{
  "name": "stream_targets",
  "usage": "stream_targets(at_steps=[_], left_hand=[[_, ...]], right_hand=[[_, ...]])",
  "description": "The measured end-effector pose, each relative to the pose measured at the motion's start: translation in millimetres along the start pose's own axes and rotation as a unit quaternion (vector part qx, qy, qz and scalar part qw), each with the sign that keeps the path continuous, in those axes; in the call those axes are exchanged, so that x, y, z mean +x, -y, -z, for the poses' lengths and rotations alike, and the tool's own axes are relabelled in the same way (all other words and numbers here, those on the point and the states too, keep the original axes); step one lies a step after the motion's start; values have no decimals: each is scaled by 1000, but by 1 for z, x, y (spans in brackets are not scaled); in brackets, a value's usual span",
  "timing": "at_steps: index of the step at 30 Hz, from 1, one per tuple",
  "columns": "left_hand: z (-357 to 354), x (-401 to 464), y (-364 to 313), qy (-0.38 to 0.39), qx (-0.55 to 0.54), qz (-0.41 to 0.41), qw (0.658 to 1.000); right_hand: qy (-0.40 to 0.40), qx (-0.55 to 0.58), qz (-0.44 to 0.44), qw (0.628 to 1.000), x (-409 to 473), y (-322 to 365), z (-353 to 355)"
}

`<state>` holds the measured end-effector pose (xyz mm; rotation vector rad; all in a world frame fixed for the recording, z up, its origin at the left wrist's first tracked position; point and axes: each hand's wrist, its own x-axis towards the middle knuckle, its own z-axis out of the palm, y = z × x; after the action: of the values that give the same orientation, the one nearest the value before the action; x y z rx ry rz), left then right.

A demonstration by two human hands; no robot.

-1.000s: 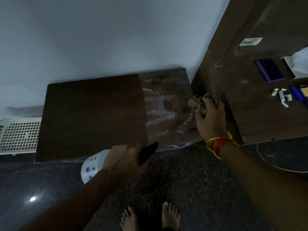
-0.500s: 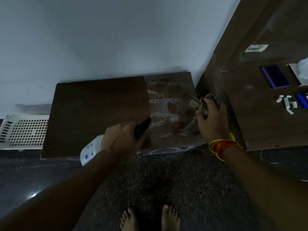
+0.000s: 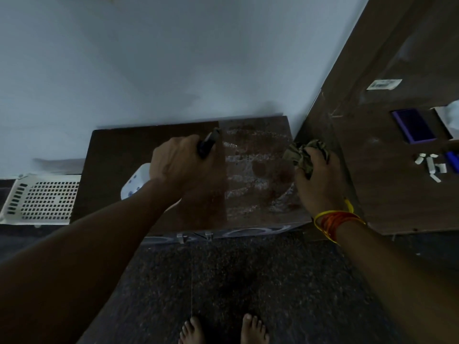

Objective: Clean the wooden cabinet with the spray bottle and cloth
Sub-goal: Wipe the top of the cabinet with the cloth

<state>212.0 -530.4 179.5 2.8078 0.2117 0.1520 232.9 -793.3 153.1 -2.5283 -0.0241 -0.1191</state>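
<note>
Two hands, one spray bottle, one cloth, one cabinet, two feet.

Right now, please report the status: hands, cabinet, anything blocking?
Left hand grips spray bottle, nozzle over cabinet top. Right hand grips cloth. Foam streaks unwiped. Nothing blocking.

Spray bottle mostly behind the left hand; cloth partly inside the right hand
</note>
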Motion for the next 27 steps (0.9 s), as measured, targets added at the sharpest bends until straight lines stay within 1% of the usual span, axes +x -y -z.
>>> stream_targets(at_steps=[6,10,13,15,17,20,27], left_hand=[[-3,4,-30,19,-31,-25,999],[-11,2,-53,41,-32,-51,997],[-18,-9,-65,60,-33,-77,995],[-21,-22,-68,70,-52,-92,992],[-25,-35,-68,100,-69,-101,988],[-33,-60,-61,159,-64,-122,978],[-47,-102,-29,206,-61,-167,962]], right_hand=[[6,7,-4,1000,5,-6,5],[1,3,-5,1000,8,-18,6],[0,17,-18,1000,10,-26,7],[-5,21,-23,1000,10,-31,8],[-12,13,-25,1000,8,-35,9],[-15,2,-27,1000,5,-40,9],[-6,-10,-36,999,-6,-42,-2]])
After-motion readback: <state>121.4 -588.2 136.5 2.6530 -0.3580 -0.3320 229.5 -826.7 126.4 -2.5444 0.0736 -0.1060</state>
